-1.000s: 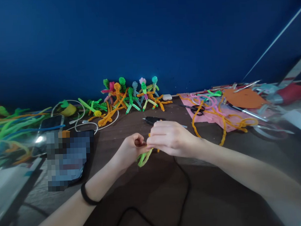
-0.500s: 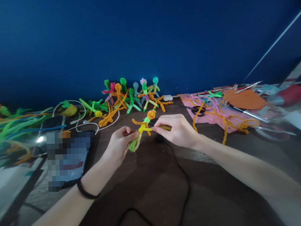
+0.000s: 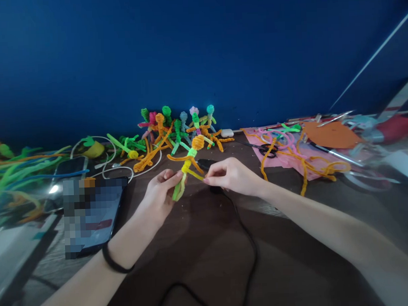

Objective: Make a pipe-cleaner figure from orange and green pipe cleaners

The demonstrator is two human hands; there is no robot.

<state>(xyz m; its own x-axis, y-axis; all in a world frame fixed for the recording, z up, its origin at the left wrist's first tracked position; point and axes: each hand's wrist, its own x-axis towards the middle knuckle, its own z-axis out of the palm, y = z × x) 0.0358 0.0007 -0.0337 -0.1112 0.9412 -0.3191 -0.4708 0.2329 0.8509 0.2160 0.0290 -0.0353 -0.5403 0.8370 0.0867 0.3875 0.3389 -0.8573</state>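
Above the dark tabletop, a pipe-cleaner figure [image 3: 187, 164] is held tilted between both hands. It has an orange coiled head, a green neck, orange arms, a yellow waist and green legs. My left hand [image 3: 163, 190] pinches it at the green legs with thumb and fingers. With its fingertips my right hand [image 3: 233, 176] grips the end of a yellow pipe cleaner [image 3: 196, 174] that runs out from the waist. A black cable plug [image 3: 207, 164] lies just behind the figure.
Finished pipe-cleaner figures [image 3: 178, 127] stand along the blue wall. Loose pipe cleaners [image 3: 20, 164], a phone [image 3: 96, 223] and a white cable [image 3: 115, 147] lie left. On the right are scissors [image 3: 269, 150], pink paper [image 3: 287, 161] and orange paper [image 3: 333, 134]. A black cord [image 3: 252, 240] crosses the front.
The figure has shifted left and up a little and tilts more. The yellow strand now shows stretched from waist to my right fingertips, where before its tail stuck out past the hand.
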